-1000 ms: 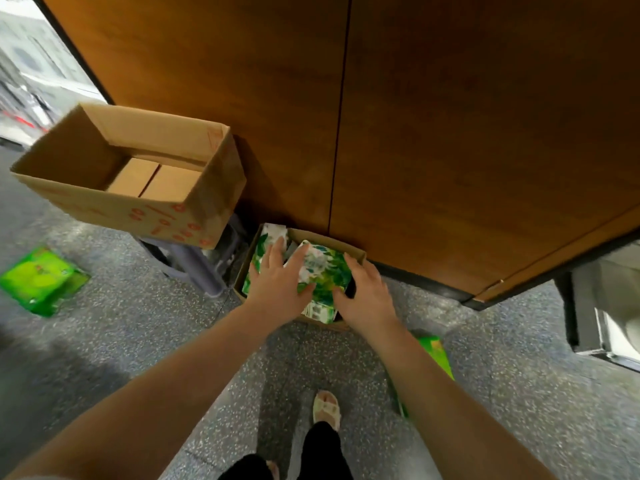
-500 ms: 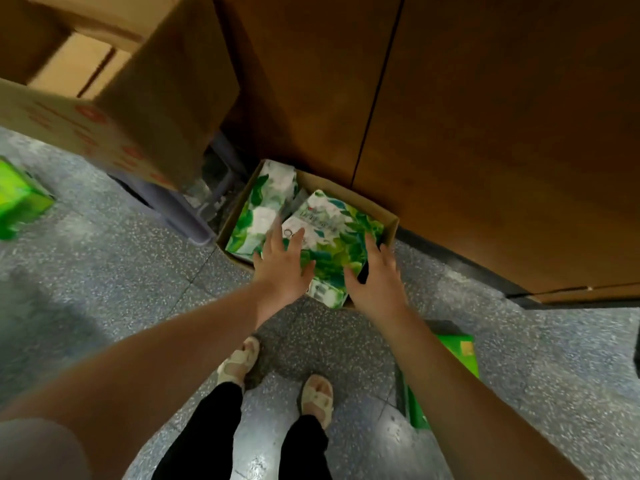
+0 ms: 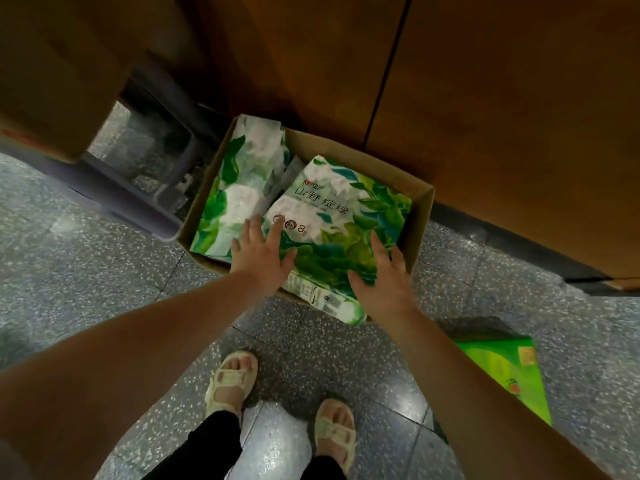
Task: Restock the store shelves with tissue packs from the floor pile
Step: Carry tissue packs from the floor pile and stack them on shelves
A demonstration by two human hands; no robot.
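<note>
- Tissue pack (image 3: 341, 233) lies tilted in cardboard box (image 3: 420, 216) on floor (image 3: 104, 285), 12 o'clock of sandals (image 3: 232, 379).
- Left hand (image 3: 263, 254) grip spread flat on pack's left edge.
- Right hand (image 3: 382, 271) grip spread on its right edge.
- Second pack (image 3: 239, 188) at 10 o'clock in box.

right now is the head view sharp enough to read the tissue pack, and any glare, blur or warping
Head view: the large print on the top tissue pack is legible, the small print blurred; bright glare on the speckled floor between the feet; the cardboard at upper left is dark and smeared; wide-angle warping bends the forearms and the wooden panel; both hands, left hand and right hand, look reasonably sharp.
</note>
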